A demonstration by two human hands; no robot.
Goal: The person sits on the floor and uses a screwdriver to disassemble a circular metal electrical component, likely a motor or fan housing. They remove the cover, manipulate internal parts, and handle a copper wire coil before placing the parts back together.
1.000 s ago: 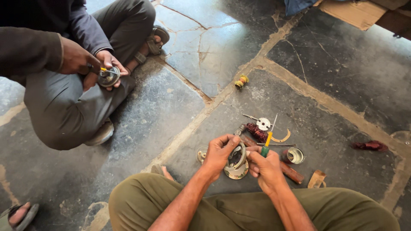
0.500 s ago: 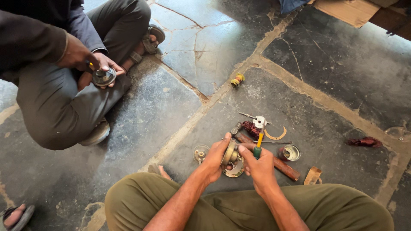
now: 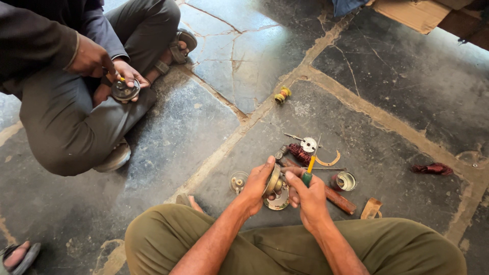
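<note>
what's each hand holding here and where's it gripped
Left hand grips the round metal part by its rim. Right hand holds the screwdriver by its green-yellow handle.

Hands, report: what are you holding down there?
Left hand grips round metal housing. Right hand holds green-yellow screwdriver. Loose parts beside: copper coil, small tin.

Round metal housing (image 3: 275, 184) between both hands — coil (image 3: 299, 153) behind it, small can (image 3: 345, 181) to its right.
</note>
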